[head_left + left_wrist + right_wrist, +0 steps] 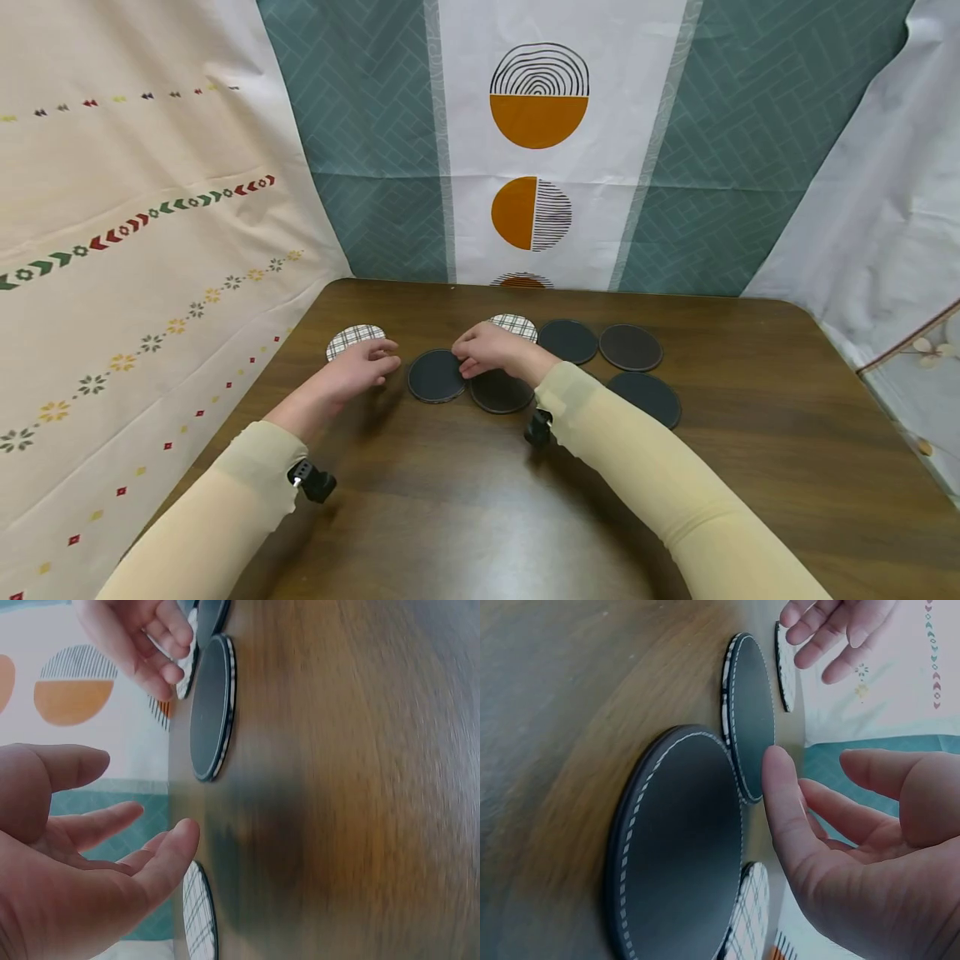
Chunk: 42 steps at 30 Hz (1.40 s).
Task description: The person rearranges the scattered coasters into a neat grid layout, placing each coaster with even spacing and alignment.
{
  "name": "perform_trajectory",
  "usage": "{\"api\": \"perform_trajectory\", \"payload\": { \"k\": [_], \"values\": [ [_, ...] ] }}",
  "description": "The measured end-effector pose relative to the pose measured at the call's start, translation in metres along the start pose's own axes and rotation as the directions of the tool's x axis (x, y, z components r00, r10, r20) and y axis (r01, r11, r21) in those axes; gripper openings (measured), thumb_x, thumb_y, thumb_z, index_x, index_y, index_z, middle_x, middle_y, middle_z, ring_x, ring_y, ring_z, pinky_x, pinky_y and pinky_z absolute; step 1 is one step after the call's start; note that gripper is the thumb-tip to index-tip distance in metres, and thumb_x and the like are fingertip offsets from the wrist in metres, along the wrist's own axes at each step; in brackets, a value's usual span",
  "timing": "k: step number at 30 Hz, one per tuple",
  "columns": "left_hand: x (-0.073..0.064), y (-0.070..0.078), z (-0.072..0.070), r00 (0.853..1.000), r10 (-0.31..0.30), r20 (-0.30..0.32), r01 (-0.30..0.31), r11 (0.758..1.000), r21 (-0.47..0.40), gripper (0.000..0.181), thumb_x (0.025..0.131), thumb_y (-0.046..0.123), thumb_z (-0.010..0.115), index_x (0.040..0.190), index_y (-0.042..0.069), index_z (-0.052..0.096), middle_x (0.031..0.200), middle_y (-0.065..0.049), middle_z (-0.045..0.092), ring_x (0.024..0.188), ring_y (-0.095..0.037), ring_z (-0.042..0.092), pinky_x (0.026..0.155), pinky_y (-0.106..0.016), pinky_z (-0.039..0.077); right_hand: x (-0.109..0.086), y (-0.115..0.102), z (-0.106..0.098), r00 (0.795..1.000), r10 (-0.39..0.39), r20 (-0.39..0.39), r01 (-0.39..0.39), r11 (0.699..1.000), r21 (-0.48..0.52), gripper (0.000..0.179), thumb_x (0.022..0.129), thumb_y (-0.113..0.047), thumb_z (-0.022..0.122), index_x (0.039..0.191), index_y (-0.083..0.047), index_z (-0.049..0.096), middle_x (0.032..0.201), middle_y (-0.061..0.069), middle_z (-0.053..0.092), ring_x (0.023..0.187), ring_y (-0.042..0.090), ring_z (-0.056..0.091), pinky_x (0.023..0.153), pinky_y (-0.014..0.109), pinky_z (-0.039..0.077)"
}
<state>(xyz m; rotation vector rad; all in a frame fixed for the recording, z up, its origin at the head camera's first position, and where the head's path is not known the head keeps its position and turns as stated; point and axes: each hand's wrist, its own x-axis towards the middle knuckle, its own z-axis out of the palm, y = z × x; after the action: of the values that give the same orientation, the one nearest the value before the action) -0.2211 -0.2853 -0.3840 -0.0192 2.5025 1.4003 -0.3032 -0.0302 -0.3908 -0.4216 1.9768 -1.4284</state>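
My left hand (358, 372) hovers with fingers loosely spread, beside a round plaid coaster (351, 337) at the table's far left. Between my hands lies a black round coaster (435, 377); the left wrist view shows a checked edge under its dark top. My right hand (491, 348) is held over the seam between that coaster and a darker, white-stitched coaster (679, 847), thumb and fingers apart with nothing between them. Its index fingertip overlaps the black coaster's edge in the head view. Behind the right hand, a second plaid coaster (520, 327) is partly hidden.
Right of my right hand lie more dark coasters: a black one (567, 342), a brownish one (630, 347) and another black one (647, 400) partly covered by my sleeve. The wooden table (420, 500) ends at a hanging patterned cloth (360, 167) behind.
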Motion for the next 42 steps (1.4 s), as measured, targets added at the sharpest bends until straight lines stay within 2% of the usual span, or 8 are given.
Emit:
{"api": "perform_trajectory", "payload": {
  "k": [4,12,16,26,35,42],
  "values": [
    [0.001,-0.005,-0.007,0.999,0.007,-0.033,-0.006,1.000,0.021,0.055,0.104,0.023,0.054,0.151,-0.002,0.038,0.149,-0.027,0.043,0.125,-0.043,0.054,0.107,-0.051,0.040,0.004,-0.006,0.003,1.000,-0.005,0.010,0.005,1.000,-0.017,0.042,0.105,-0.009,0.050,0.143,0.010,0.049,0.140,0.030,0.051,0.118,0.040,0.061,0.093,0.040,0.054],
    [-0.002,-0.012,-0.025,0.989,0.006,-0.150,0.022,0.984,0.178,0.056,0.104,0.028,0.053,0.149,-0.003,0.043,0.146,-0.029,0.046,0.132,-0.041,0.046,0.108,-0.053,0.038,0.016,-0.015,0.012,0.999,-0.021,0.024,0.023,0.998,-0.056,0.044,0.105,-0.012,0.051,0.144,0.007,0.049,0.140,0.028,0.053,0.121,0.038,0.060,0.093,0.040,0.054],
    [-0.004,-0.018,-0.035,0.983,0.002,-0.182,0.036,0.977,0.208,0.057,0.104,0.028,0.052,0.149,-0.004,0.042,0.147,-0.030,0.045,0.134,-0.042,0.044,0.107,-0.054,0.039,0.023,-0.018,0.017,0.999,-0.027,0.025,0.028,0.998,-0.056,0.045,0.105,-0.012,0.051,0.145,0.007,0.048,0.139,0.028,0.053,0.123,0.039,0.058,0.096,0.041,0.052],
    [-0.007,-0.030,-0.059,0.968,0.006,-0.249,0.049,0.975,0.215,0.056,0.103,0.023,0.050,0.149,-0.009,0.038,0.145,-0.032,0.045,0.133,-0.042,0.044,0.106,-0.055,0.038,0.044,-0.024,0.029,0.998,-0.059,0.000,0.059,0.996,-0.066,0.046,0.105,-0.014,0.052,0.146,0.006,0.047,0.138,0.029,0.055,0.122,0.038,0.059,0.093,0.039,0.054],
    [-0.004,-0.036,-0.072,0.963,-0.063,-0.262,0.108,0.981,0.161,0.061,0.105,0.026,0.048,0.152,-0.009,0.032,0.151,-0.032,0.038,0.139,-0.044,0.037,0.111,-0.057,0.033,0.055,-0.031,0.040,0.997,-0.072,-0.003,0.072,0.997,-0.026,0.046,0.105,-0.013,0.053,0.146,0.007,0.046,0.138,0.030,0.054,0.124,0.039,0.058,0.096,0.042,0.052],
    [0.002,-0.042,-0.079,0.957,-0.078,-0.280,0.129,0.977,0.168,0.062,0.105,0.026,0.047,0.152,-0.011,0.030,0.152,-0.032,0.037,0.140,-0.044,0.036,0.111,-0.056,0.033,0.064,-0.032,0.048,0.997,-0.077,-0.013,0.077,0.997,-0.011,0.045,0.104,-0.013,0.054,0.144,0.006,0.049,0.140,0.027,0.053,0.123,0.039,0.058,0.096,0.042,0.052]
  ]
}}
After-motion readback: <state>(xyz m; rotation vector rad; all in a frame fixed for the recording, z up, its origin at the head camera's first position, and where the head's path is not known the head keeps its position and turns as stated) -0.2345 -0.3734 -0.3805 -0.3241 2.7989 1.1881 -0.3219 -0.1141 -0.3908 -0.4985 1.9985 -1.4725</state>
